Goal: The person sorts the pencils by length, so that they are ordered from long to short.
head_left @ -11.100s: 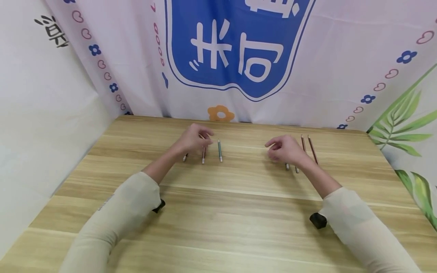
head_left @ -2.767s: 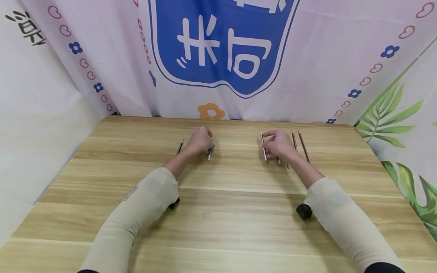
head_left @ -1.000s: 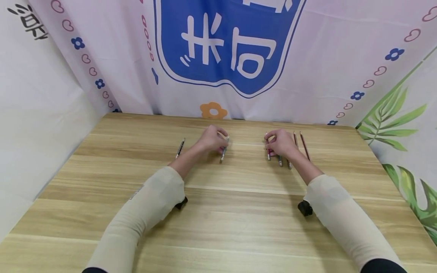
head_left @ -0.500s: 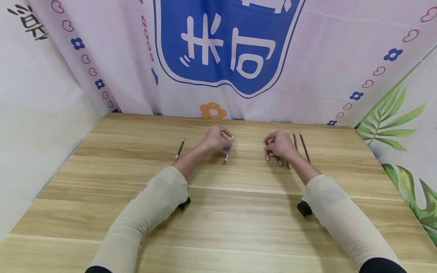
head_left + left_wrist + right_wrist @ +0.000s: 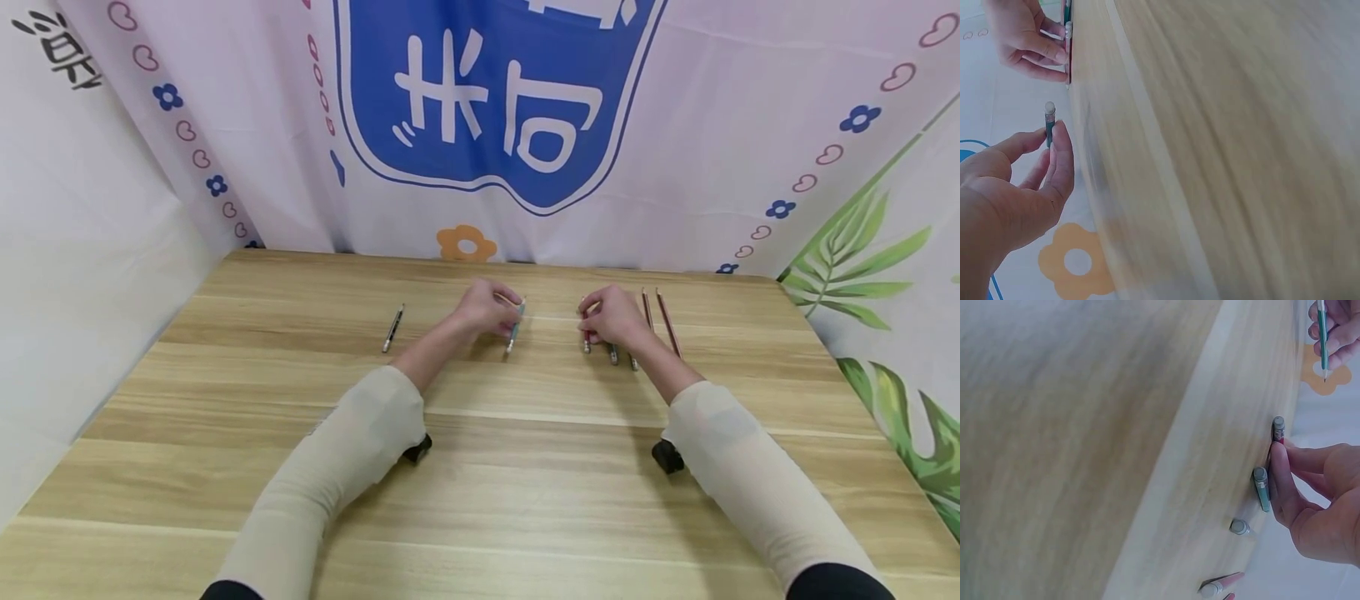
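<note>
In the head view my left hand point(image 5: 483, 308) pinches a teal pencil point(image 5: 516, 327) between thumb and fingertips, its white eraser end toward me. The left wrist view shows this pencil point(image 5: 1050, 125) held clear of the tabletop. My right hand point(image 5: 617, 315) pinches a red pencil point(image 5: 587, 340) close over the wood, at the left end of a row. In the right wrist view a green pencil point(image 5: 1261, 487) lies right beside those fingers. A dark pencil point(image 5: 393, 327) lies alone to the left of my left hand.
Two reddish-brown pencils point(image 5: 669, 325) show past my right hand, partly behind the wrist. All lie on a wood-grain table point(image 5: 480, 500). A printed curtain point(image 5: 300, 167) hangs along the table's far edge, with white cloth on the left side.
My left hand has picked up the teal pencil and carried it right, toward the right hand. The right hand has set its red pencil lower and barely shifts. Fewer pencils lie at left than earlier.
</note>
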Motion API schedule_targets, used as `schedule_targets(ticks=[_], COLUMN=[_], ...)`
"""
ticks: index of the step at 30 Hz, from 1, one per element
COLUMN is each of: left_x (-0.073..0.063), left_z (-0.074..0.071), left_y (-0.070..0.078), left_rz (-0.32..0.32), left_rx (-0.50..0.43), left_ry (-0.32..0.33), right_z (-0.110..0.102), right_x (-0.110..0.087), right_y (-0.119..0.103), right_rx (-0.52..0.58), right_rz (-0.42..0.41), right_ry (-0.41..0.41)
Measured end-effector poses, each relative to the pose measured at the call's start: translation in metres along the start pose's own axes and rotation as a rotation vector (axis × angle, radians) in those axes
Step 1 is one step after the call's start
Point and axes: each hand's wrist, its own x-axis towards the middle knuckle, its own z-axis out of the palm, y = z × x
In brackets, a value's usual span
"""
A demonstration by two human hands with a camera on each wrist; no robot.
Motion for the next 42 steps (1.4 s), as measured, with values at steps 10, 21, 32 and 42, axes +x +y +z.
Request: schedule_targets(ticks=[10, 21, 32, 42], left_x=[0.007, 0.011, 0.016, 0.022], left_z=[0.012, 0.023, 0.032, 0.042], left_y=[-0.001, 0.000, -0.001, -0.001], left_rz=[-0.001, -0.004, -0.001, 0.005], left_rx=[-0.074, -0.115, -0.131, -0.145], left_ry=[-0.010, -0.013, -0.011, -0.025], right_z=[0.000, 0.000, -0.001, -0.002], right_x=[-0.001, -0.002, -0.002, -0.003], right_y=[-0.002, -0.004, -0.005, -0.007], right_rx=[0.018, 0.013, 0.009, -0.006], right_rz=[0.017, 0.018, 0.022, 0.022], right_ry=[-0.012, -0.015, -0.025, -0.018])
